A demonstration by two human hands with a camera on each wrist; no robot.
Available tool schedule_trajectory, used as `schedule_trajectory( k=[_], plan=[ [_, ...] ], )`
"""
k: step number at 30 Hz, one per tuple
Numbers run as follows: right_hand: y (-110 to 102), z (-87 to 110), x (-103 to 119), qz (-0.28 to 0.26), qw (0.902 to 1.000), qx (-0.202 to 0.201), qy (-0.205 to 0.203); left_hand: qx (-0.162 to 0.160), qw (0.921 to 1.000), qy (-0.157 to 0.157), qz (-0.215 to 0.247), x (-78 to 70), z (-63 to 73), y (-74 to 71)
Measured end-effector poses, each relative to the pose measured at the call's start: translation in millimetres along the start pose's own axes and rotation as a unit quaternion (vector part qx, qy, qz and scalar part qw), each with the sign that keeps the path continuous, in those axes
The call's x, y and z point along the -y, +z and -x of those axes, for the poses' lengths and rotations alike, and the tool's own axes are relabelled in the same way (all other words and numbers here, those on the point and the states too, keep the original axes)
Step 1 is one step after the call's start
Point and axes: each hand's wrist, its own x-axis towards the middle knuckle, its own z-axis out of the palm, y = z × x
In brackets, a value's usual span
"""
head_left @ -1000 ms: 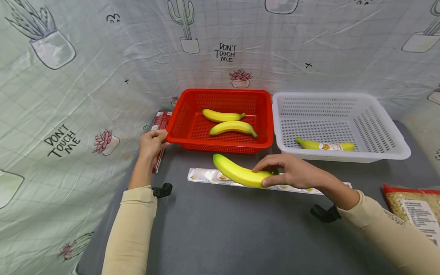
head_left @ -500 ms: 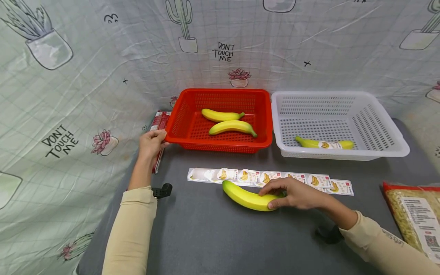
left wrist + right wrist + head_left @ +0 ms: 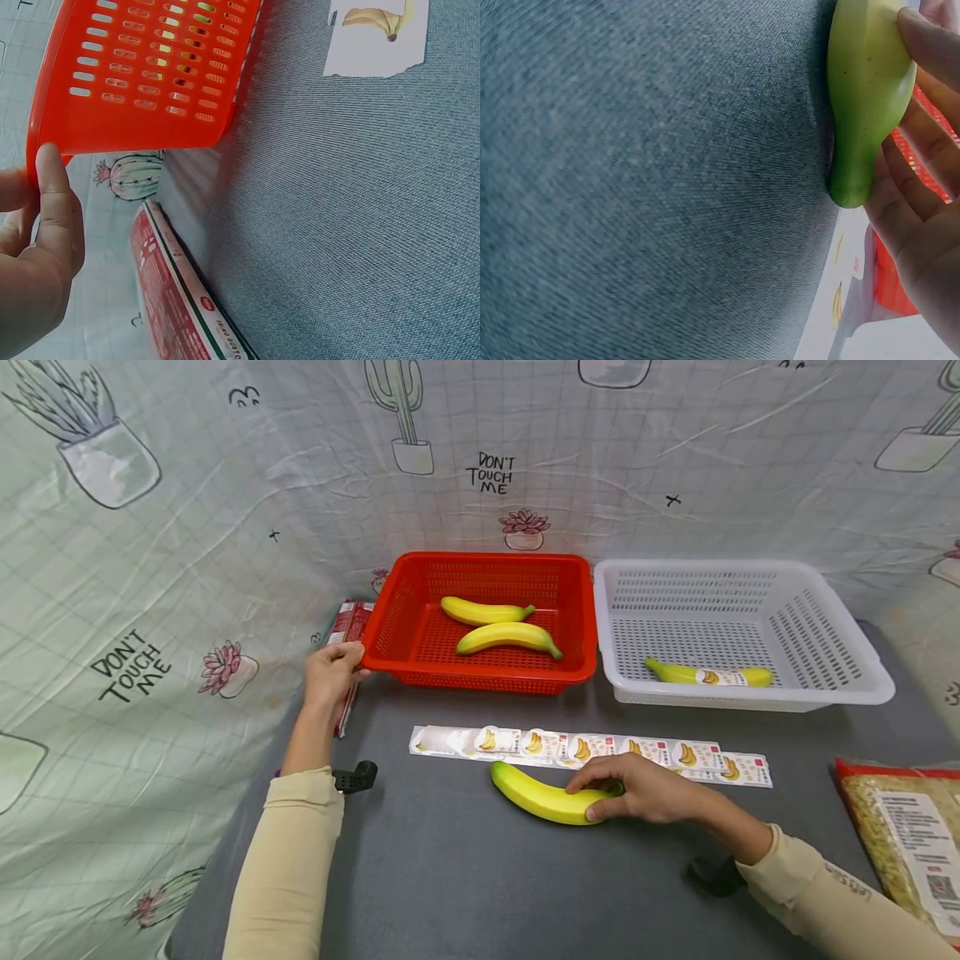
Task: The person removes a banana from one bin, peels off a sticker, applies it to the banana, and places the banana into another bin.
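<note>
In the head view my right hand (image 3: 645, 787) holds a yellow banana (image 3: 543, 795) near its stem, thumb on the near side and fingers on the far side. The banana lies low on the grey table, its green tip pointing left; its green stem end (image 3: 851, 180) shows in the right wrist view. My left hand (image 3: 330, 672) pinches the front left corner of a red basket (image 3: 480, 679), thumb and fingers on the rim. Two bananas (image 3: 506, 638) lie inside that basket. Just beyond the held banana runs a strip of banana stickers (image 3: 532, 745), partly covered by my right hand.
A white basket (image 3: 750, 696) stands right of the red one, with one banana (image 3: 678, 675) wearing a label inside. At the right edge lies a bag of grain (image 3: 870, 810). A red packet (image 3: 348, 625) sits beside the red basket. A printed curtain (image 3: 315, 485) hangs behind.
The right hand has brought the banana down toward me, from over the sticker strip to the table in front of it. The left hand stays at the red basket's corner.
</note>
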Motion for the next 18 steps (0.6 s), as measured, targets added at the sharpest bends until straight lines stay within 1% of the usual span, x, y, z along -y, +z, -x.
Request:
schedule_trajectory(
  k=[5, 9, 10, 11, 12, 13, 14, 15, 16, 17, 18],
  plan=[
    [1.1, 1.4, -1.2, -0.001, 1.0000, -0.002, -0.001, -0.005, 0.9998, 0.016, 0.013, 4.4, 3.7, 1.9],
    [1.8, 1.2, -0.8, -0.010, 0.9999, 0.005, 0.000, -0.036, 0.9988, 0.029, 0.014, 18.1, 13.9, 3.3],
    [1.8, 1.0, -0.5, -0.011, 0.9999, 0.007, 0.000, -0.047, 0.9983, 0.033, 0.004, 23.1, 17.5, 4.2],
    [1.8, 0.7, -0.1, -0.011, 0.9999, 0.008, 0.000, -0.052, 0.9979, 0.038, -0.005, 28.2, 22.1, 5.9],
    [1.8, 0.4, 0.2, -0.011, 0.9999, 0.009, 0.000, -0.048, 0.9976, 0.045, -0.022, 33.2, 27.1, 8.3],
    [1.6, 0.3, 0.6, -0.010, 0.9999, 0.008, 0.001, -0.033, 0.9969, 0.055, -0.045, 38.2, 32.1, 11.6],
    [1.2, 0.4, 1.0, -0.010, 0.9999, 0.008, 0.001, -0.012, 0.9938, 0.073, -0.083, 42.5, 37.2, 15.7],
    [0.7, 0.7, 1.3, -0.009, 0.9999, 0.007, 0.002, 0.013, 0.9874, 0.094, -0.127, 45.7, 42.8, 20.6],
    [0.2, 1.0, 1.5, -0.008, 0.9999, 0.005, 0.003, 0.044, 0.9780, 0.116, -0.168, 48.5, 47.9, 26.2],
    [-0.1, 1.4, 1.4, -0.008, 1.0000, 0.004, 0.004, 0.078, 0.9646, 0.140, -0.209, 50.4, 52.6, 32.2],
    [-0.4, 1.9, 1.1, -0.008, 0.9999, 0.003, 0.006, 0.105, 0.9480, 0.164, -0.251, 51.9, 56.8, 38.5]
  ],
)
